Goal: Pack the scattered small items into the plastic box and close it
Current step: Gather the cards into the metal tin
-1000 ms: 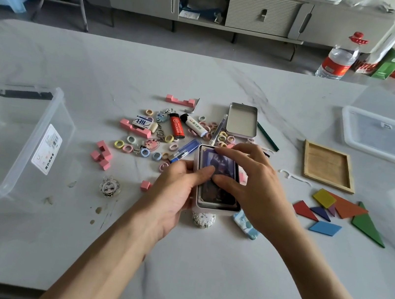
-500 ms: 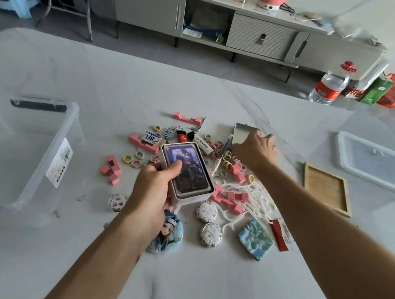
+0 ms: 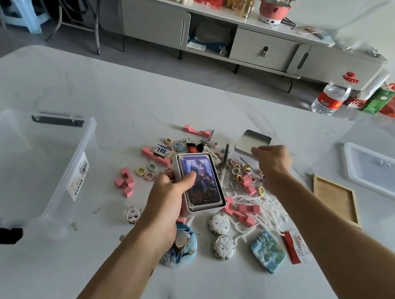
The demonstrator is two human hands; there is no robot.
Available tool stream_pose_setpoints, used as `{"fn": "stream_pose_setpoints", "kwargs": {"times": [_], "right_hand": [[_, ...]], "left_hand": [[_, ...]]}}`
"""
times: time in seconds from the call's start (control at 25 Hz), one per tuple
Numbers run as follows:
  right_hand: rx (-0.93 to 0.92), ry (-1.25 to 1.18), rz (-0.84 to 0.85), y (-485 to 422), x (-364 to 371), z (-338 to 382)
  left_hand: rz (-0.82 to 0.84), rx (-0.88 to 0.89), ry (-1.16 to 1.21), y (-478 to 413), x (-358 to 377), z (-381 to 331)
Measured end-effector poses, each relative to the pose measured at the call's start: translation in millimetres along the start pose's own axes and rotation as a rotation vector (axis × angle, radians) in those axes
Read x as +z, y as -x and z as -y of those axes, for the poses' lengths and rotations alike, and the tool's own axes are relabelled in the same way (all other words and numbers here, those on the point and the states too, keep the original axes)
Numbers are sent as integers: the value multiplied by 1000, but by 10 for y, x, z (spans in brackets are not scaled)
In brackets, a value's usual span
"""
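Observation:
My left hand (image 3: 170, 197) grips a small tin (image 3: 200, 182) with picture cards inside, thumb lying on the top card, above the pile of small items. Farther back, my right hand (image 3: 271, 158) pinches the near edge of the tin's silver lid (image 3: 253, 142). The clear plastic box (image 3: 15, 167) stands open at the left, with black latches. Its clear lid (image 3: 386, 176) lies at the far right. Pink blocks (image 3: 125, 182), hair rings (image 3: 237, 168), round badges (image 3: 219, 224), lighters (image 3: 192, 148) and white floss picks (image 3: 269, 212) lie scattered between them.
A wooden tray (image 3: 336, 199) lies right of the pile. A blue patterned pad (image 3: 268, 252) and a red packet (image 3: 295, 246) sit near the front of the pile. Beyond the table stand a water bottle (image 3: 330, 98) on the floor and a low cabinet (image 3: 234, 39).
My right hand left the tin and reached back to the silver lid. My left hand now holds the tin alone, lifted slightly left. The camera tilted up.

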State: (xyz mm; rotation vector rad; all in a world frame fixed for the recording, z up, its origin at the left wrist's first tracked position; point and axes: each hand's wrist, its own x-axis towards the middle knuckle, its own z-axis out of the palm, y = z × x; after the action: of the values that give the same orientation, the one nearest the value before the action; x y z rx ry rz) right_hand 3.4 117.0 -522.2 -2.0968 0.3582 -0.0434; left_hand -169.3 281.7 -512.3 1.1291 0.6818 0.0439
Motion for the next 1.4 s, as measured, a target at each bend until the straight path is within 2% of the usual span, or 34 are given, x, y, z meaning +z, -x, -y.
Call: {"fn": "stream_pose_setpoints", "kwargs": {"times": [0.12, 0.24, 0.36, 0.52, 0.68, 0.96, 1.04, 1.12, 1.16, 1.28, 1.4], "right_hand": [[18, -281, -72, 405, -351, -43], [45, -687, 46, 982, -667, -220], [222, -1007, 133, 1267, -696, -436], [336, -1154, 411, 1312, -711, -363], [459, -1325, 458, 1230, -775, -324], [451, -1546, 830, 1214, -827, -368], [412, -1514, 886, 1225, -842, -369], [266, -1363, 851, 1224, -847, -338], [153, -1156, 759, 1255, -829, -321], [-182, -314, 356, 1437, -702, -319], [-243, 54, 204, 1573, -516, -346]], "left_hand": [[-5, 0, -9, -3, 22, 8], [-3, -11, -18, 21, 69, 34], [-6, -12, -33, 57, 121, 90], [72, -18, -14, 126, 199, 88], [76, -31, -13, 105, 242, 119], [85, -15, -8, 79, 245, 146], [87, -17, -10, 77, 240, 152], [97, -19, -7, 82, 241, 158], [105, -20, -1, 89, 246, 160], [129, -23, 45, 126, 313, 180], [172, -43, 102, 183, 416, 226]]}}
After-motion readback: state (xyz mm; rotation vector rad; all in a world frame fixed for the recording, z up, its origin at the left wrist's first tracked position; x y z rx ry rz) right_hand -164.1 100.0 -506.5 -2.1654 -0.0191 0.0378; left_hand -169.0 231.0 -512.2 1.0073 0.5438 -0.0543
